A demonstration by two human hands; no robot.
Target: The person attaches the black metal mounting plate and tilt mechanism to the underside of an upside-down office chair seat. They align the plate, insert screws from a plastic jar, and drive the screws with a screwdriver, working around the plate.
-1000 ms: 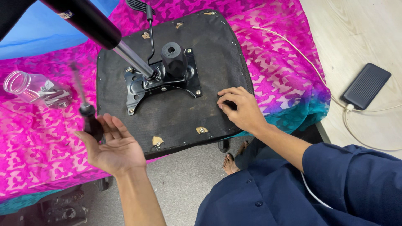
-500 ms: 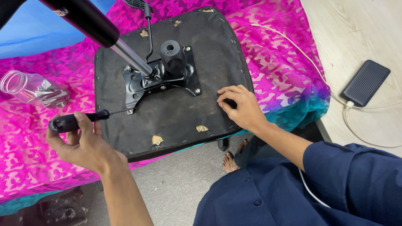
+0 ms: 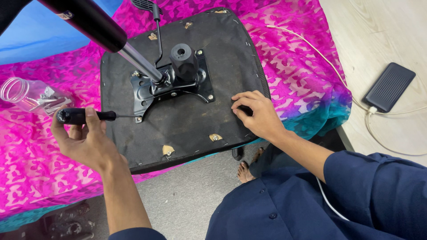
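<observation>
My left hand (image 3: 86,138) grips the screwdriver (image 3: 84,116), its tip seemingly on a plate (image 3: 171,84) screw. My right hand (image 3: 258,115) presses flat on the seat base (image 3: 187,124); I'd keep the shaft square.

We are curling our left hand (image 3: 86,140) into a closed grip, thumb lying along the top and knuckles turned outward, with the forearm rising from below. We are resting our right hand (image 3: 258,116) palm down, fingers bent and pressing at the tips, its sleeved arm reaching in from the right.
</observation>
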